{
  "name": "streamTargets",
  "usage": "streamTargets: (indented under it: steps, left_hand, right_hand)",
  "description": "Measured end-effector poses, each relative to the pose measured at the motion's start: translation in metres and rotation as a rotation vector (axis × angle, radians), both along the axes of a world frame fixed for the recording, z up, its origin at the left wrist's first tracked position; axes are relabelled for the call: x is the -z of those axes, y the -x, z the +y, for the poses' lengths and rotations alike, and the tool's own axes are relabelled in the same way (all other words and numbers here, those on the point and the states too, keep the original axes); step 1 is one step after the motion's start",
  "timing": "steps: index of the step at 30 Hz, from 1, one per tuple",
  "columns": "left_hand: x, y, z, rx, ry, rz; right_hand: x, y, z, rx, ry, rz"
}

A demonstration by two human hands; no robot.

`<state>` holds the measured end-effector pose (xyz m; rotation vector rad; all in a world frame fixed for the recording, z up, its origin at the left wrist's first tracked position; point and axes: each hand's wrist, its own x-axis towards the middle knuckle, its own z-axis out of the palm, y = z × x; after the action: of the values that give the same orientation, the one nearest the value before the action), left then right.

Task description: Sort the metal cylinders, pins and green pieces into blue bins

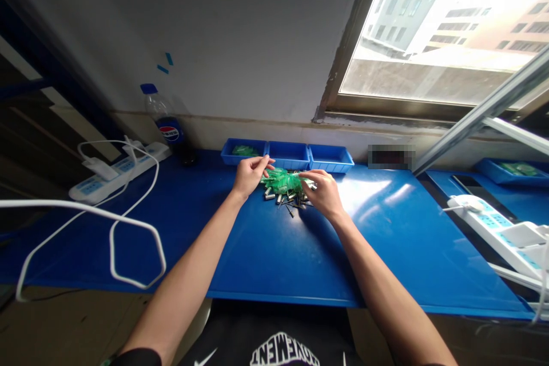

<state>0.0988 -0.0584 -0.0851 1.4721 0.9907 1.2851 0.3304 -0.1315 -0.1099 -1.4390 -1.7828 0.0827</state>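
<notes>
On the blue table, a heap of crinkled green plastic pieces (283, 182) lies over and among small metal parts (270, 195), some like short silver cylinders and others like thin dark pins. My left hand (251, 176) is at the heap's left edge, thumb and forefinger pressed together; anything between them is too small to make out. At the right edge, my right hand (322, 190) has its fingers bent together against the green pieces. Its fingertips are partly hidden, so what they pinch is unclear.
Behind the heap stand three blue bins: a left bin (229, 154) with green pieces inside, a middle bin (288, 164) and a right bin (331, 168). A cola bottle (170, 131), a power strip (86, 190) and a looping white cable (128, 218) occupy the left side.
</notes>
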Motion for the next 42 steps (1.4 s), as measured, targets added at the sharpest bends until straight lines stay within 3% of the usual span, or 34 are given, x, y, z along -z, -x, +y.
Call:
streamTargets:
  steps: [7, 13, 20, 27, 31, 33, 36, 39, 42]
  left_hand:
    - [-0.002, -0.004, -0.007, 0.031, -0.081, 0.047]
    - [-0.005, -0.010, -0.017, 0.081, -0.115, 0.128]
    - [-0.004, -0.018, -0.027, 0.243, -0.131, 0.195]
    - [-0.005, -0.021, -0.030, 0.306, -0.038, 0.102]
    - [-0.007, -0.018, -0.028, 0.293, -0.012, 0.080]
    - [-0.008, -0.017, -0.025, 0.252, -0.008, 0.046]
    - [-0.006, -0.014, -0.016, 0.123, 0.031, -0.082]
    - [-0.003, -0.009, -0.003, -0.017, 0.143, -0.345]
    - [0.001, -0.002, 0.007, -0.097, 0.258, -0.549]
  right_hand:
    - [-0.007, 0.004, 0.000, 0.089, -0.128, 0.388]
    - [-0.015, 0.006, 0.001, -0.036, 0.037, 0.954]
    - [-0.020, 0.014, -0.003, -0.184, 0.222, 1.122]
    - [-0.022, 0.018, -0.005, -0.236, 0.273, 1.090]
    - [-0.022, 0.013, -0.003, -0.144, 0.263, 1.011]
    - [-0.019, 0.007, -0.002, -0.010, 0.237, 0.858]
    - [-0.011, -0.003, 0.001, 0.201, 0.183, 0.413]
    - [-0.002, -0.008, 0.002, 0.240, 0.183, 0.117]
    - [0.004, -0.008, 0.002, 0.216, 0.206, -0.021]
